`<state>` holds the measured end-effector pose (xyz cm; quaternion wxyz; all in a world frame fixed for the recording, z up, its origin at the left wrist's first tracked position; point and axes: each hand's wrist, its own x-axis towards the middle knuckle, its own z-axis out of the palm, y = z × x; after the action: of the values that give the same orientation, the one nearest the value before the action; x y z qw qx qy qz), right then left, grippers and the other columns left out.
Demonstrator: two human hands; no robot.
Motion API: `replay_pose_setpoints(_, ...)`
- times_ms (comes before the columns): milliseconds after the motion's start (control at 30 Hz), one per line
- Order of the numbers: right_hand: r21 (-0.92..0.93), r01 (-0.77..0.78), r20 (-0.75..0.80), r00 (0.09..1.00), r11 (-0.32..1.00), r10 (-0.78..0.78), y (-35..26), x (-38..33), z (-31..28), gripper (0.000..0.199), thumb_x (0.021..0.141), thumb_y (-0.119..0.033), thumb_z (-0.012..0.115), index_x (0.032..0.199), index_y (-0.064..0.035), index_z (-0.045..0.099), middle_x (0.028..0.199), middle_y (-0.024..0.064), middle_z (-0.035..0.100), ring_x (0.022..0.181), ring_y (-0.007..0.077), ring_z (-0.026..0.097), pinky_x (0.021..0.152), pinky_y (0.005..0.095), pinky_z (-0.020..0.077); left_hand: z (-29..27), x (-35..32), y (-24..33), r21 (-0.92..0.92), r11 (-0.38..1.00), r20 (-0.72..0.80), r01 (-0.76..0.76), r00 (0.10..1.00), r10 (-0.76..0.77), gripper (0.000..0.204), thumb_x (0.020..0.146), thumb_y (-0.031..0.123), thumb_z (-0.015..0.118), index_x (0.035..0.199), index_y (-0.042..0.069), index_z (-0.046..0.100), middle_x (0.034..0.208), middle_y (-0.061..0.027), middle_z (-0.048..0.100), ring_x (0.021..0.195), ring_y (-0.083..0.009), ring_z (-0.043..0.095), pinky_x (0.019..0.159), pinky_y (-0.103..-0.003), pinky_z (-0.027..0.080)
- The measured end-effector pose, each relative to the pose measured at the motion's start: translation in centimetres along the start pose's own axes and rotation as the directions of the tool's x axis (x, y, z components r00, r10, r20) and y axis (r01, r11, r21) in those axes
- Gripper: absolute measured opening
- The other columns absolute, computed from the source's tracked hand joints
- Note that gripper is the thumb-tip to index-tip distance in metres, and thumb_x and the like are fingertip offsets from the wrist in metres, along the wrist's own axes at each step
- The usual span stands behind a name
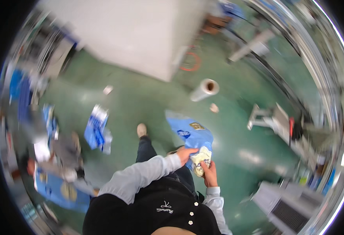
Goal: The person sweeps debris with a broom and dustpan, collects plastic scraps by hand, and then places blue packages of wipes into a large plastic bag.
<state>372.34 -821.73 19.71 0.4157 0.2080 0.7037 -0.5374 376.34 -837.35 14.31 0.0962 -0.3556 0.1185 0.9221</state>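
In front of my body I hold a light blue plastic bag (193, 131) with dark blue and gold printed patches. Its far end spreads away from me over the floor. A crumpled cream-coloured part (202, 155) shows at the near end; whether it is the bag's own panel or something inside it, I cannot tell. My left hand (185, 154) pinches the bag's left edge beside this part. From the right, my right hand (210, 174) closes on the bunched near end, thumb on top. Both sleeves are light grey.
A white film roll (205, 89) stands on the green floor (140, 100) ahead. A big white block-shaped object (132, 35) fills the far side. Blue packages (97, 131) lie left, near a person with a large blue bag (62, 192). A grey machine (287, 205) stands right.
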Motion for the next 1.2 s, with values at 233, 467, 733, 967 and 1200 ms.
replay_pose_setpoints(233, 0.057, 0.234, 0.237, 0.941, 0.971, -0.24, -1.7, 1.1, -12.6, 0.04, 0.075, -0.009, 0.071, 0.112, -0.0004, 0.056, 0.101, 0.0055, 0.063, 0.09, 0.014, 0.059, 0.08, 0.029, 0.0473, 6.8, 4.9, -4.8, 0.383, 0.902, 0.141, 0.199, 0.953, -0.27, 0.036, 0.082, 0.008, 0.053, 0.117, -0.001, 0.051, 0.111, -0.0129, 0.059, 0.102, -0.0263, 0.058, 0.089, -0.04, 0.046)
replay_pose_setpoints(467, -0.107, 0.58, 0.108, 0.814, 0.807, -0.571, -8.5, 10.5, -19.0, 0.025, 0.071, -0.006, 0.071, 0.095, -0.0025, 0.065, 0.094, 0.0073, 0.065, 0.083, 0.0178, 0.059, 0.074, 0.0314, 0.0472, 17.5, 13.6, -0.9, 0.622, 0.783, -0.022, -0.018, 0.999, 0.041, 0.074, 0.078, 0.015, 0.068, 0.135, 0.013, 0.022, 0.127, -0.0119, 0.045, 0.11, -0.0247, 0.051, 0.087, -0.044, 0.045)
replay_pose_setpoints(733, -0.583, 0.779, 0.323, 0.484, 0.232, -0.813, -30.0, 20.0, -26.1, 0.038, 0.058, -0.002, 0.066, 0.095, -0.0056, 0.059, 0.112, 0.0144, 0.05, 0.097, 0.0358, 0.051, 0.08, 0.0396, 0.0446, 31.1, 30.2, 4.5, 0.698, 0.705, 0.08, 0.124, 0.965, -0.249, 0.063, 0.086, 0.031, 0.059, 0.136, 0.005, 0.031, 0.128, -0.0119, 0.046, 0.115, -0.0213, 0.048, 0.09, -0.039, 0.044)
replay_pose_setpoints(967, -0.416, 0.727, -0.204, 0.511, 0.546, -0.835, -44.9, 25.0, -36.6, 0.066, 0.059, -0.009, 0.076, 0.119, -0.0061, 0.048, 0.126, 0.0178, 0.042, 0.107, 0.0357, 0.05, 0.083, 0.0374, 0.0463, 49.6, 43.0, 7.4, 0.912, 0.402, 0.131, 0.078, 0.874, -0.469, 0.034, 0.085, 0.019, 0.055, 0.114, 0.001, 0.056, 0.107, -0.0061, 0.061, 0.097, -0.0149, 0.058, 0.086, -0.029, 0.044)
replay_pose_setpoints(1200, -0.358, 0.798, 0.036, 0.531, 0.485, -0.847, -52.8, 36.6, -46.4, 0.032, 0.065, -0.012, 0.073, 0.095, -0.007, 0.061, 0.084, 0.0106, 0.059, 0.078, 0.0264, 0.054, 0.071, 0.0328, 0.0452, 64.1, 55.2, 9.8, 0.946, -0.039, 0.244, -0.321, 0.788, -0.566, 0.035, 0.083, 0.028, 0.06, 0.107, 0.002, 0.059, 0.099, -0.008, 0.061, 0.091, -0.0142, 0.056, 0.083, -0.03, 0.045)
